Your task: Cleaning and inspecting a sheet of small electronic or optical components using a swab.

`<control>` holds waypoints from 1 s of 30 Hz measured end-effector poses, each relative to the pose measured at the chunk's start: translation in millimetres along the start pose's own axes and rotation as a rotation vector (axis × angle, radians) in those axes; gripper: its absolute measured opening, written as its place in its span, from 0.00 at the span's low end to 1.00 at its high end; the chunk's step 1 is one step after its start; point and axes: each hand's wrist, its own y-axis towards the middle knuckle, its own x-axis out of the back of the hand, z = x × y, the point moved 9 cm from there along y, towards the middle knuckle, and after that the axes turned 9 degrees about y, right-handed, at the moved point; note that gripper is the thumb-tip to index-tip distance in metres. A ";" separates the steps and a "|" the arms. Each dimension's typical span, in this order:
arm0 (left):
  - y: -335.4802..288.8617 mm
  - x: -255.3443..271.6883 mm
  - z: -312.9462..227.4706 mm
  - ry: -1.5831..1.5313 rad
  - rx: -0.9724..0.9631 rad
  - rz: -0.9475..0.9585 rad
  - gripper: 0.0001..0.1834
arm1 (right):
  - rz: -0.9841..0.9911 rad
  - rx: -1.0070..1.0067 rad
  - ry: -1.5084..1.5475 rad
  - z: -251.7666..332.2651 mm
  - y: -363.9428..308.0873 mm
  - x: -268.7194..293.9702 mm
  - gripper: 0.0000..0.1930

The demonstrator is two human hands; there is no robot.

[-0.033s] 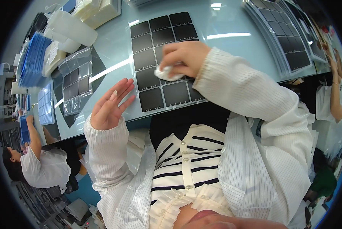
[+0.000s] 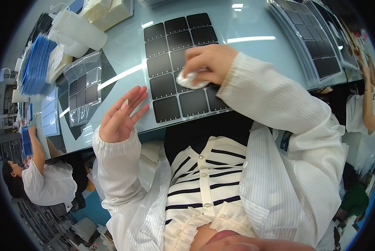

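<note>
A sheet of black rounded squares in rows point(image 2: 166, 108) lies flat on the pale glossy table point(image 2: 246, 58) in front of me. My right hand point(image 2: 210, 65) is closed round a crumpled white wipe point(image 2: 191, 80), which rests against the lower middle of the sheet. The hand and sleeve hide several squares at the right side. Just left of the sheet's near corner, my left hand point(image 2: 122, 115) is raised with its fingers stretched out, holding nothing.
Similar sheets are stacked point(image 2: 313, 46) at the right. A film-covered sheet point(image 2: 85, 92) lies left, near a white plastic jug point(image 2: 80, 33) and a blue stack point(image 2: 37, 65). One person point(image 2: 49, 180) works at the left; another's arm point(image 2: 366, 96) shows far right.
My right hand and the white wipe have shifted slightly to the right across the sheet. The left hand stays in place.
</note>
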 end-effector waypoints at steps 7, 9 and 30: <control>2.6 -4.8 -5.0 -0.032 -0.015 0.001 0.28 | -0.058 -0.038 -0.062 -14.1 10.4 18.2 0.09; 1.6 -4.6 -3.3 -0.035 -0.005 0.001 0.28 | -0.085 0.055 0.077 -9.2 25.9 3.8 0.10; -6.9 0.3 1.5 0.074 -0.066 -0.293 0.29 | -0.305 0.111 -0.092 -3.0 -31.1 28.6 0.11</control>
